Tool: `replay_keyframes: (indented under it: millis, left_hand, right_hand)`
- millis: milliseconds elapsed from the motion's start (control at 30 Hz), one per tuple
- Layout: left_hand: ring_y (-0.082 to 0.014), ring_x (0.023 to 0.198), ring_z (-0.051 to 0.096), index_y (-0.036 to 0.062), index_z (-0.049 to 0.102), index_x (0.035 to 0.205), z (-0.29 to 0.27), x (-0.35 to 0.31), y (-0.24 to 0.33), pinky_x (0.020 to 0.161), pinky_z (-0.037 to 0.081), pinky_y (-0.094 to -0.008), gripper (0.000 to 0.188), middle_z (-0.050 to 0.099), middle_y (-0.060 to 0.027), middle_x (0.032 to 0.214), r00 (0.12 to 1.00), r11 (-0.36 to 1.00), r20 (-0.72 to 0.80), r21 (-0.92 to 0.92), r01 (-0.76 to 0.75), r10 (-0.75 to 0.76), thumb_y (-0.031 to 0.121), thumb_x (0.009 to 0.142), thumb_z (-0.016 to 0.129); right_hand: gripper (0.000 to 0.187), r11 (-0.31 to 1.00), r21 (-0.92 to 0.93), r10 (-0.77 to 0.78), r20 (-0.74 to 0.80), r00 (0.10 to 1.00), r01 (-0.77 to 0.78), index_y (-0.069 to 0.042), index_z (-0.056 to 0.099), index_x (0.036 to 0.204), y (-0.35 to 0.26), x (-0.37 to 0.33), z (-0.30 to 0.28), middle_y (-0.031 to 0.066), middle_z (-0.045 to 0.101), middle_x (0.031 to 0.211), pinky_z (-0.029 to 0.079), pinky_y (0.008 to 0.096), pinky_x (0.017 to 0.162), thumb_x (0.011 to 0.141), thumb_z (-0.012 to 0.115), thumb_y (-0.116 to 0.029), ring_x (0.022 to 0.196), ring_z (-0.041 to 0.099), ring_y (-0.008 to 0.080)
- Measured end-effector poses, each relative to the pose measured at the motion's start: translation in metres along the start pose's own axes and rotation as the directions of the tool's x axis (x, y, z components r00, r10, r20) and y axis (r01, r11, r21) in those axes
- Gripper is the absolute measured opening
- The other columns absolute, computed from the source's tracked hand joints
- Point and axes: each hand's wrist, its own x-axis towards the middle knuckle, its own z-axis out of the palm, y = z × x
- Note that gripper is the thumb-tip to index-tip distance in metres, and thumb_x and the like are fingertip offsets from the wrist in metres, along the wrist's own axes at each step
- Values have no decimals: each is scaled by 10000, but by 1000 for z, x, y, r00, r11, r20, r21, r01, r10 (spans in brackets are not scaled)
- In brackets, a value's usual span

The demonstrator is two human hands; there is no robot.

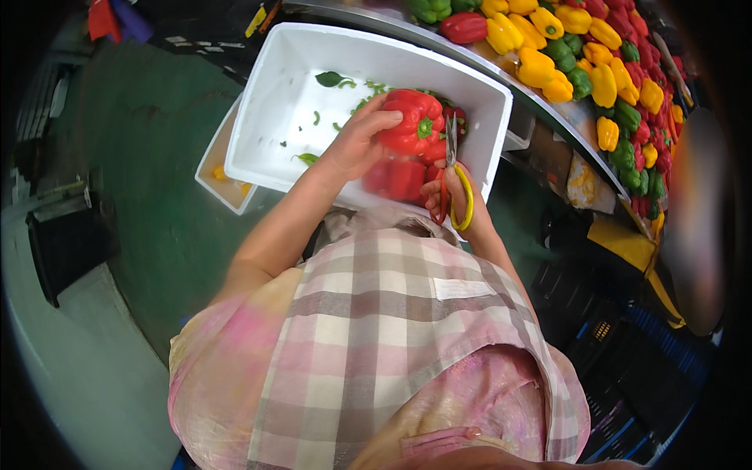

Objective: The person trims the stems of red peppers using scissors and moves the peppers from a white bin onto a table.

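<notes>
My left hand [364, 139] is closed around the left side of a red bell pepper [411, 121], whose green stem end faces right. In my right hand [450, 196] is a pair of scissors [462, 200] with red and yellow handles. The blades point up, close beside the pepper's stem. Both hands are over a white foam box [270, 102]. Below the held pepper, more red bell peppers [406, 178] lie in the box's right part. Green stem trimmings [347, 83] and a few leaves [329, 79] are scattered across its bottom.
A metal-edged table [501, 72] at the upper right carries many yellow peppers [536, 68], red and green ones. A second box [213, 160] with yellow pieces stands left, partly under the foam box. Black crates [619, 368] are at right. A black bin [69, 243] stands far left.
</notes>
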Motion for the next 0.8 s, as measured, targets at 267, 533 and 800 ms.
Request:
replay_keyframes:
  millis: [267,533,800]
  left_hand:
    - [-198,991,662,28,464,1360,-23,-19,4,662,574,-327,586,611,-116,1193,931,963,-284,208,-173,229,212,860,706]
    - [-250,1009,670,56,447,1353,-76,-53,33,653,602,-337,620,595,-133,1214,723,869,-504,126,-479,472,276,852,739]
    - [-358,1128,612,84,480,1341,-221,-150,92,886,579,-465,478,542,-207,1309,384,710,-735,184,-680,558,375,981,604]
  right_hand:
    - [393,991,-113,-72,-47,996,67,-86,449,1302,12,5,9,101,650,885,431,247,476,1019,556,-338,640,601,136]
    - [358,972,-206,-94,82,992,110,-64,444,1316,21,11,22,79,653,910,411,214,463,1034,540,-261,621,592,106]
    - [353,973,-210,-83,73,994,97,-65,466,1310,29,26,21,71,661,914,433,236,495,1023,562,-248,644,612,120]
